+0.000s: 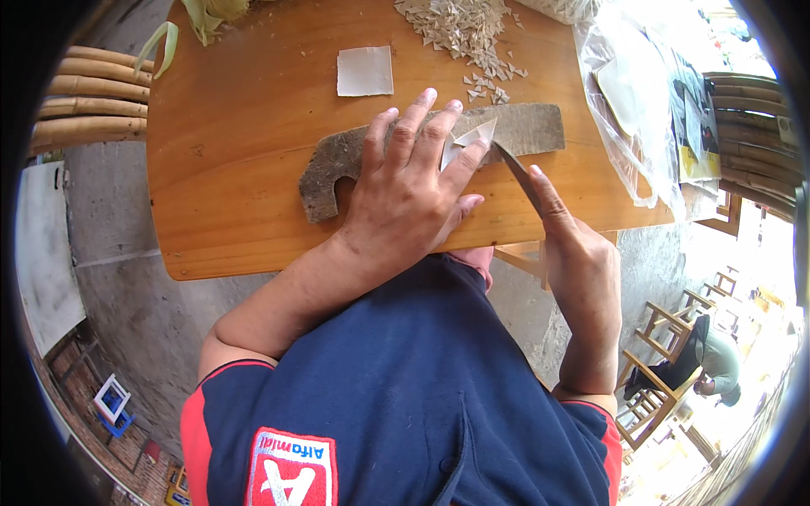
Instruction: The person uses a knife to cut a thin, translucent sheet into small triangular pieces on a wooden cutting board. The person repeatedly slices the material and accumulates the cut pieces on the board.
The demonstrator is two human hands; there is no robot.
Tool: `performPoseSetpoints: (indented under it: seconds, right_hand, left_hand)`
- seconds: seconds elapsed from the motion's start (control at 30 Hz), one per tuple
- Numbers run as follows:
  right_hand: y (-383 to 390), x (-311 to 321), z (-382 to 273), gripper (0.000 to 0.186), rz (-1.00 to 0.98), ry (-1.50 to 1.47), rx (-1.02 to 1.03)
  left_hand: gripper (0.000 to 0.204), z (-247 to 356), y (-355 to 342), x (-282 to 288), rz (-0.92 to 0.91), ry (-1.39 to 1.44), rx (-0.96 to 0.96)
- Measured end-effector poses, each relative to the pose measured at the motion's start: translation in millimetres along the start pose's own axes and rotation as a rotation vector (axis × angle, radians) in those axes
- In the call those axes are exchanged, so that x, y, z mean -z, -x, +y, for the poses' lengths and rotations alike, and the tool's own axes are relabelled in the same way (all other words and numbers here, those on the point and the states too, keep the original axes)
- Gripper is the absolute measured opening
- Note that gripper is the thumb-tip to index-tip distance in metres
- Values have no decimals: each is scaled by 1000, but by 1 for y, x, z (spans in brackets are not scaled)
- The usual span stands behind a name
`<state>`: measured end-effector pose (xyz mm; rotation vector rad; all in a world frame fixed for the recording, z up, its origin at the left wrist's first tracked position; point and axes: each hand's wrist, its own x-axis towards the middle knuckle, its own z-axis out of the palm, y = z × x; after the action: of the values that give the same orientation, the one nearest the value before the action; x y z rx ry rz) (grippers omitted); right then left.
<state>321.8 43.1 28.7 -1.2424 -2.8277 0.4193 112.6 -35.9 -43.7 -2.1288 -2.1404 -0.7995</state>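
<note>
My left hand (413, 160) lies flat with its fingers spread over a worn wooden board (531, 128). Under its index finger is a white folded or cut piece of sheet (477, 135), pressed against the board. My right hand (578, 253) is closed round a knife (516, 173), the index finger stretched along the back of the blade. The blade's tip touches or nearly touches the board beside the white piece; the handle is hidden in my palm. Beyond the board lies a square white sheet (365, 72).
A heap of small white triangular pieces (464, 29) lies at the table's far side. A clear plastic bag (620, 110) hangs over the right edge of the wooden table (228, 194). Pale green strips (207, 17) sit far left. Another person (720, 358) bends near wooden chairs at right.
</note>
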Motion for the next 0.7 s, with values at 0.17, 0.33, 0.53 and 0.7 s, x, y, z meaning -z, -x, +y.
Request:
performPoseSetpoints:
  seconds: [0.17,0.33,0.53,0.7]
  right_hand:
    - [0,8,-10,70,-72,74,33]
    - [-5,4,-3,69,21,-95,-33]
    - [-10,-6,-12,68,4,-149,-51]
    - [-11,-10,-14,69,32,-140,-34]
  left_hand:
    - [51,-1,0,1,11,9,24]
    - [49,-2,0,2,23,11,32]
    - [52,-1,-1,1,11,8,41]
    - [56,0,-1,2,-9,11,44]
